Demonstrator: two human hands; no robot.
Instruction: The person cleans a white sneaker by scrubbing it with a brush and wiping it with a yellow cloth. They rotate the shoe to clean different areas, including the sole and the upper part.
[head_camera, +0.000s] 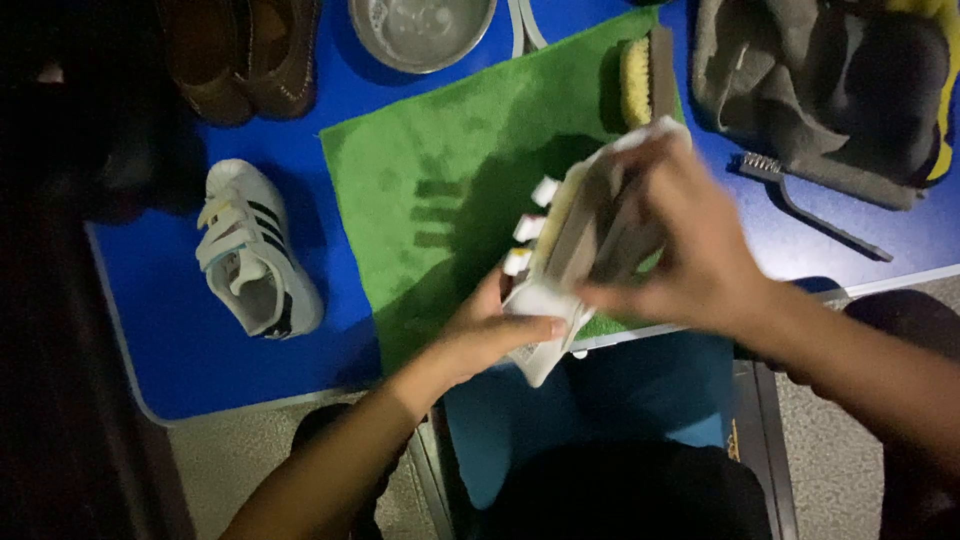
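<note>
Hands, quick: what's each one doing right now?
Left hand: closed on the lower end of the white sneaker, held over the green towel.
Right hand: closed on the sneaker's upper side; blurred.

A white strapped leather sneaker (258, 252) with black stripes lay near the blue table's (180, 340) left edge. The fuzzy towel (450, 170) was green, and the pair of suede loafers (240, 55) was brown.

We see a white striped sneaker (258, 258), brown shoes (240, 55), a metal bowl (421, 30), and a wire brush (812, 203) on the blue table (190, 350).
</note>
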